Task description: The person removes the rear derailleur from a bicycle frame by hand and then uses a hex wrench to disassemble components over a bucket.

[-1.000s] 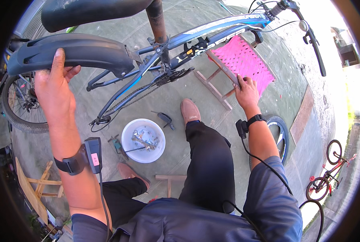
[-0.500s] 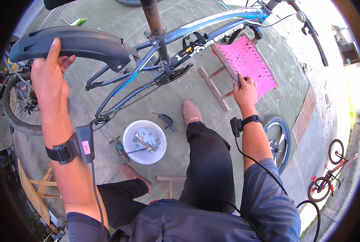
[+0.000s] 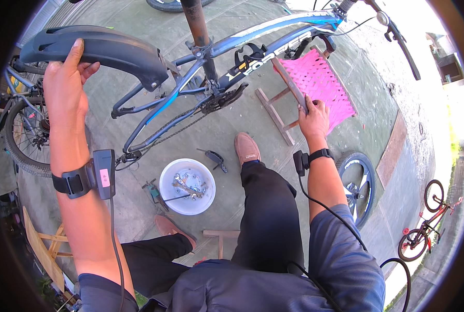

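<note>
My left hand (image 3: pixel 68 86) is closed on a black plastic mudguard (image 3: pixel 104 47), thumb on top and fingers curled beneath. The mudguard's lower end sits beside the seat tube of a blue-and-white bicycle frame (image 3: pixel 224 44), which has no rear wheel in it. A rusty upright post (image 3: pixel 194 23) stands along the frame. At the right, my right hand (image 3: pixel 315 118) grips the wooden edge rail of a low stool with a pink woven seat (image 3: pixel 320 78). The chain and crankset (image 3: pixel 219 101) hang on the frame between my hands.
A white bucket (image 3: pixel 187 187) holds wrenches and small metal parts; a green tool (image 3: pixel 153 193) and a black folding tool (image 3: pixel 214 158) lie beside it. A loose wheel (image 3: pixel 358 190) lies right of my right arm. Another bicycle (image 3: pixel 27 130) stands at the left, a red one (image 3: pixel 424 226) far right.
My left hand has shifted slightly right, and the mudguard's outer end with it, tilting it a little. My right hand stays on the stool's rail.
</note>
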